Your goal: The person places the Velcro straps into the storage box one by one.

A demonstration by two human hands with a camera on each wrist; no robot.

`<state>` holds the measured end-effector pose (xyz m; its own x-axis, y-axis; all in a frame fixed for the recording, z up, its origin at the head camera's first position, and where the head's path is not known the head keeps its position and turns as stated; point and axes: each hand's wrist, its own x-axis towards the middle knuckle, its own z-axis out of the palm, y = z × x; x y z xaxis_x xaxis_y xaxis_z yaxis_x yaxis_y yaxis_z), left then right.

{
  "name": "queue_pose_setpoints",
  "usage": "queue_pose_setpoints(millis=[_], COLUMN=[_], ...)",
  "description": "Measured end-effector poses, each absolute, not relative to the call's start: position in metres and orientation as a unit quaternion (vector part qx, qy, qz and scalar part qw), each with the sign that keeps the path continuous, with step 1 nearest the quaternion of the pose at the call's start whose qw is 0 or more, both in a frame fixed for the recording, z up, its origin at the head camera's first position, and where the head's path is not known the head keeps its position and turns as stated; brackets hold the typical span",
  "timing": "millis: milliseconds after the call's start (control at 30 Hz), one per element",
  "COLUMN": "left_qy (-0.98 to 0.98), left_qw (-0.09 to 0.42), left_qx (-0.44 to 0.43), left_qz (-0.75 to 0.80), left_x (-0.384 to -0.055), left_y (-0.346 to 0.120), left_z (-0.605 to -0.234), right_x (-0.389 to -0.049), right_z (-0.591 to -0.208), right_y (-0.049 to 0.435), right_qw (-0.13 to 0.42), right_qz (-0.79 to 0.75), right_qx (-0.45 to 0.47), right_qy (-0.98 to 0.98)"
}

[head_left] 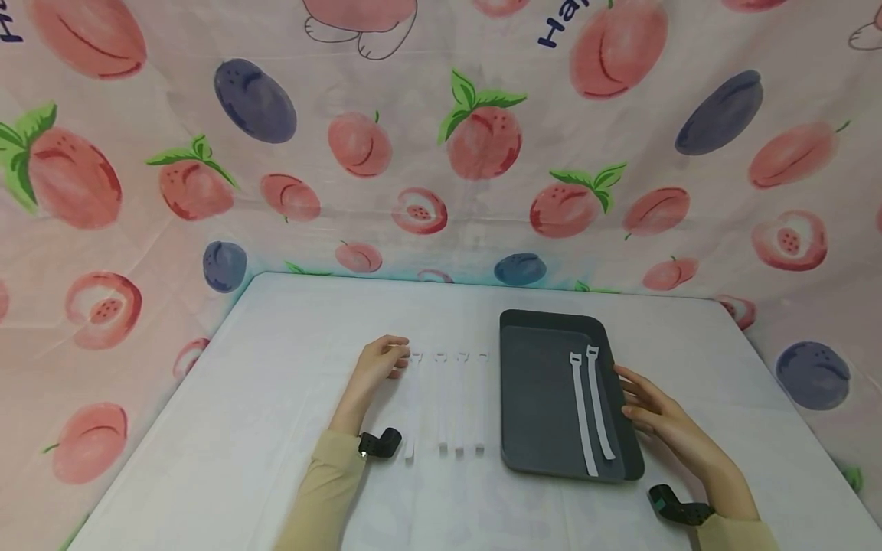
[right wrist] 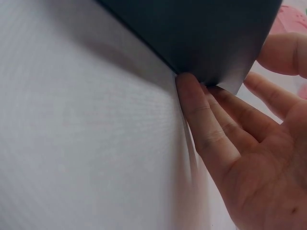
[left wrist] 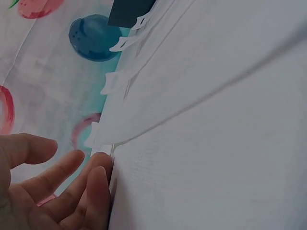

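Note:
Several white hook-and-loop cable ties (head_left: 442,402) with slotted heads lie in a row on the white table, left of a dark grey tray (head_left: 537,413). Two more such ties (head_left: 582,417) lie side by side in the tray's right part. My left hand (head_left: 381,361) is at the head of the leftmost tie (head_left: 413,405); in the left wrist view its relaxed fingers (left wrist: 98,191) are close by that head, with thumb and fingertips apart. Against the tray's right side, my right hand (head_left: 664,417) rests with extended fingers (right wrist: 199,108) touching its outer wall.
The white-covered table (head_left: 303,314) reaches back to a hanging cloth (head_left: 386,76) printed with peaches and blue fruit. Each wrist wears a small black camera, one on the left (head_left: 380,443) and one on the right (head_left: 678,506).

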<state>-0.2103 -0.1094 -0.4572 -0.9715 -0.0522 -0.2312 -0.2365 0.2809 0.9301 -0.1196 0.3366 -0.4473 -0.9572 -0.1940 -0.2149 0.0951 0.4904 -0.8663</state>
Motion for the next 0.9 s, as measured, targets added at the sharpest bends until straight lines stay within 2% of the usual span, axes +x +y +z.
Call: queue_pose_setpoints(millis=[900], left_qy=[0.817], left_qw=[0.084], left_qx=[-0.043], left_qz=[0.568], left_x=[-0.2208], left_y=[-0.1083], left_z=[-0.4627], right_x=[-0.1195], right_z=[-0.4472], right_y=[0.337], right_qw=[0.145], right_qz=[-0.502], right_qx=[-0.032], right_qy=[0.852])
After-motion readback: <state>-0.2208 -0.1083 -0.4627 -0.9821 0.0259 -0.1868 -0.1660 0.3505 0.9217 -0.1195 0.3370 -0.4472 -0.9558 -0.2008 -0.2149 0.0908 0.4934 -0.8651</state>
